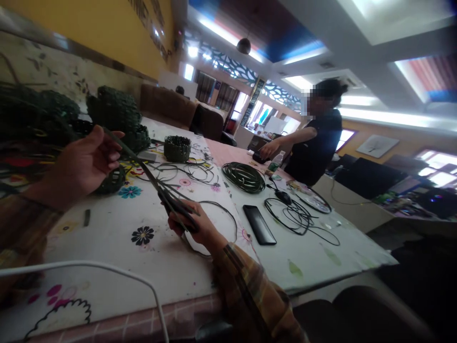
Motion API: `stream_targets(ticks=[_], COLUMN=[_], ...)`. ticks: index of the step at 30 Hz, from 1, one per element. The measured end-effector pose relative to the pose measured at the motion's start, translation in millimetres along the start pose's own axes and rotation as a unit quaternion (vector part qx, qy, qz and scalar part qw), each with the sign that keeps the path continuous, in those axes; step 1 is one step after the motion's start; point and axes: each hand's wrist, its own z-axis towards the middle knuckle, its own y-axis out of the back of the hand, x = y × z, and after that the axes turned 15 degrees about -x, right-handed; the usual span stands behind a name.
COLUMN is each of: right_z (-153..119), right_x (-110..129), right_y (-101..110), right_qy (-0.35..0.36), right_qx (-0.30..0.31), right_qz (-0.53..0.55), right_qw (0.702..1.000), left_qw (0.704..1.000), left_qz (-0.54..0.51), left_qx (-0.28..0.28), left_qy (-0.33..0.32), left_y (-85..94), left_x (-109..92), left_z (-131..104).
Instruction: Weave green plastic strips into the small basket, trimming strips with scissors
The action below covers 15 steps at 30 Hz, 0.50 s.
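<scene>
My left hand (84, 164) is raised at the left, thumb and fingers pinched on a long dark green strip (129, 151). That strip slopes down to the right, toward my other hand. There my right hand (202, 224) grips dark-handled scissors (183, 213), whose blades point up and left along the strip. Whether the blades touch the strip, I cannot tell. Beyond them lie loose thin green strips (194, 174) and a small round woven green basket (177, 148).
Larger woven green pieces (114, 112) are heaped at the back left. A coiled green strip (243, 177), a black phone (259, 225) and a black cable (293, 216) lie on the right. A person (317, 138) stands beyond the table. A white cable (89, 263) crosses the foreground.
</scene>
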Motion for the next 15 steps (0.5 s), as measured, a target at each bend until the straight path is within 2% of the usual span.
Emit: stream_targets(ticks=[4, 7, 11, 15], right_z=[2, 1, 1, 1], right_x=[-3, -4, -5, -7], right_y=[4, 3, 1, 1], right_qy=[-0.003, -0.013, -0.011, -0.017], right_qx=[0.012, 0.011, 0.034, 0.028], right_qz=[-0.020, -0.023, -0.008, -0.036], right_qw=[1.000, 1.000, 0.999, 0.999], left_qw=[0.996, 0.990, 0.991, 0.995], left_qz=[-0.038, -0.076, -0.077, -0.028], left_qx=[0.006, -0.010, -0.060, -0.080], left_qy=[0.083, 0.115, 0.093, 0.050], left_y=[2.7, -0.1, -4.2, -4.2], left_x=[-5, -6, 2, 11], left_z=[-6, -5, 0, 0])
